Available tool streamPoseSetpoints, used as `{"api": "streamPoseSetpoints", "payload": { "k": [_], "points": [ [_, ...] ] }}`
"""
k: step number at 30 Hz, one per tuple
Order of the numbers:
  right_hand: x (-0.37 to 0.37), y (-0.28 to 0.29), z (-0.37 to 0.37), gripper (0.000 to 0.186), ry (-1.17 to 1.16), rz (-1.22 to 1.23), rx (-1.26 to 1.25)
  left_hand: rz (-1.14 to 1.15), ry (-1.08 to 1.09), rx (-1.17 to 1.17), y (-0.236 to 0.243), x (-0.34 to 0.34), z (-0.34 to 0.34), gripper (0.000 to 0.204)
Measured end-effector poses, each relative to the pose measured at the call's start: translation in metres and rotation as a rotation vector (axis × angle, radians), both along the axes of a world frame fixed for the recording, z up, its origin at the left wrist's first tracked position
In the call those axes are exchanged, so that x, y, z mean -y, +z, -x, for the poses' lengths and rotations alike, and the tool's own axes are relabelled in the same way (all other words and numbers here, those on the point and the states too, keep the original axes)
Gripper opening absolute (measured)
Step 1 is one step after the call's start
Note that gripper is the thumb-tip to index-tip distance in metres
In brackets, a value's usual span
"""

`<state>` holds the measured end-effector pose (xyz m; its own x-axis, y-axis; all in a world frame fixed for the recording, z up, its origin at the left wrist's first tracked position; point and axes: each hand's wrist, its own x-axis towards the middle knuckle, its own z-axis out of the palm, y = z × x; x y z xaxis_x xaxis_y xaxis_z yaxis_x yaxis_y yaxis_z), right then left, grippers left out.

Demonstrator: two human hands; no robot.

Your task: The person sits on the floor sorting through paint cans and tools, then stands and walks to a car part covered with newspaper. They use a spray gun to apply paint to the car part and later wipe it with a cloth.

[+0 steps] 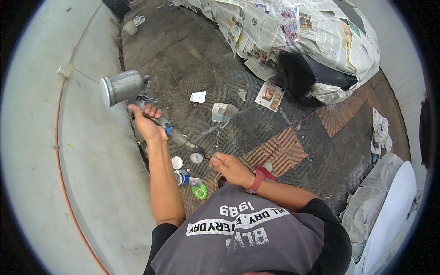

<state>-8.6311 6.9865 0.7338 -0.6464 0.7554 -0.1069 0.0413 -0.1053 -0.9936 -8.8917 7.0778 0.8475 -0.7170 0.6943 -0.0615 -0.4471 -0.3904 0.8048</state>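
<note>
My left hand grips the handle of a metal spray gun, whose silver cup is tilted sideways at the upper left. Below the handle, a clear filter piece with a blue fitting leads to a round pressure gauge. My right hand has its fingers closed on the connector at the gauge's far end. On the floor below are a round lid, a blue can and a green tape roll.
A white wall with an orange hose runs along the left. A vehicle covered in newspaper stands at the upper right, and a white panel with paper at the lower right. Loose paper sheets and a white container lie on the floor.
</note>
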Motion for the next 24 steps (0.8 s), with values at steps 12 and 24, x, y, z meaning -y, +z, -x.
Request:
{"api": "streamPoseSetpoints", "payload": {
  "k": [12, 24],
  "points": [
    [-0.028, -0.030, -0.059, 0.040, 0.203, 0.518, -0.224, 0.066, -0.128, -0.028, -0.030, -0.028, -0.065, 0.045],
    [-0.113, -0.009, -0.061, 0.088, -0.150, -0.578, 0.228, 0.073, -0.301, 0.175, -0.096, 0.005, -0.169, 0.099]
  ]
}}
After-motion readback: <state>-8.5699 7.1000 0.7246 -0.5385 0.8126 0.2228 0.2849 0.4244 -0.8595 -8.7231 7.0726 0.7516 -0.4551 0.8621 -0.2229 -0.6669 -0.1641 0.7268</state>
